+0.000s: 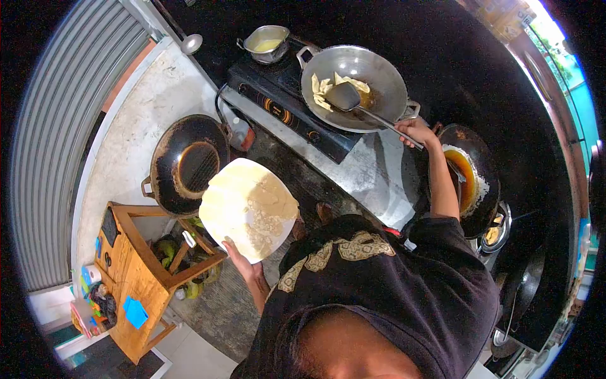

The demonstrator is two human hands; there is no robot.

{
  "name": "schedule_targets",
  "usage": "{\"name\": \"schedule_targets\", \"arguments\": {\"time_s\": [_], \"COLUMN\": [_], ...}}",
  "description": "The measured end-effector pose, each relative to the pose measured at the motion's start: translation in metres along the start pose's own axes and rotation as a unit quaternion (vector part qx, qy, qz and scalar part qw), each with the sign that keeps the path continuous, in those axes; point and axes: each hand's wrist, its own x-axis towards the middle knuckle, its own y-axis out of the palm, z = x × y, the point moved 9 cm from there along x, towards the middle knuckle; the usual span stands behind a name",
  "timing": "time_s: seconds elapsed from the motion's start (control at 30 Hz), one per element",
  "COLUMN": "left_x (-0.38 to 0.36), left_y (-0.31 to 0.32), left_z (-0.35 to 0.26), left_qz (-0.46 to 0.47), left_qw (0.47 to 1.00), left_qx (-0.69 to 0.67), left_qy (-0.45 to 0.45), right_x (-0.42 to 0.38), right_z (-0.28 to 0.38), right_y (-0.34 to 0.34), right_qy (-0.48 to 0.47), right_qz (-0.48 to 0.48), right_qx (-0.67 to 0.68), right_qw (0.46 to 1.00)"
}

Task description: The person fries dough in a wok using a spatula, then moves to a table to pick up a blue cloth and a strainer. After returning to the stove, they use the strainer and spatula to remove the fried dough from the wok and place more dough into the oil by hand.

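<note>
My right hand [415, 132] is closed round the handle of a spatula [344, 96], whose dark blade rests inside a large metal wok [386, 76]. Pale yellow slices [321, 88] lie around the blade in the wok, with a little brownish liquid beside them. In my left hand [245, 260] is a white squarish plate [218, 221], gripped at its near edge and held out over the floor. Pale, floury-looking residue covers part of the plate. The fingers beneath the plate are hidden.
The wok sits on a black gas stove [284, 107], next to a small metal pot [266, 47]. A dark wok [189, 164] lies to the left, above a wooden table [136, 284]. On the right stands another wok [470, 177] with orange-brown liquid, near a bowl [499, 235].
</note>
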Motion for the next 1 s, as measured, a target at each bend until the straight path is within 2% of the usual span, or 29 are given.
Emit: {"name": "schedule_targets", "arguments": {"time_s": [0.1,0.2,0.3,0.4,0.5,0.53,0.63,0.73,0.87,1.0], "left_x": [0.001,-0.001,0.002,0.004,0.002,0.002,0.001,0.003,0.008,0.007], "left_y": [0.000,0.007,0.004,0.010,0.016,0.016,0.018,0.017,0.017,0.018], "left_z": [-0.002,-0.003,-0.002,-0.003,-0.005,-0.005,-0.007,-0.008,-0.007,-0.007], "left_qz": [0.007,0.004,0.008,0.034,0.045,0.038,0.024,0.025,0.046,0.023], "left_qw": [1.000,1.000,1.000,0.999,0.999,0.999,1.000,1.000,0.998,0.999], "left_qx": [-0.011,-0.012,-0.013,-0.014,-0.008,-0.005,0.010,0.003,-0.029,-0.028], "left_qy": [-0.003,-0.002,-0.004,-0.012,-0.016,-0.016,-0.011,-0.011,-0.016,-0.011], "right_x": [-0.009,-0.018,-0.020,-0.013,-0.022,-0.013,0.002,0.011,0.011,-0.033], "right_z": [0.011,0.031,0.044,0.051,0.091,0.093,0.101,0.107,0.109,0.118], "right_y": [-0.013,-0.026,-0.029,-0.025,0.000,0.001,0.002,0.001,-0.020,-0.048], "right_qy": [-0.023,-0.106,-0.147,-0.098,-0.157,-0.198,-0.231,-0.188,-0.238,-0.249], "right_qz": [-0.117,-0.223,-0.328,-0.341,-0.327,-0.334,-0.337,-0.325,-0.284,-0.209], "right_qx": [-0.118,-0.332,-0.402,-0.342,-0.395,-0.369,-0.435,-0.469,-0.498,-0.455], "right_qw": [0.986,0.911,0.842,0.870,0.844,0.844,0.803,0.800,0.784,0.829]}}
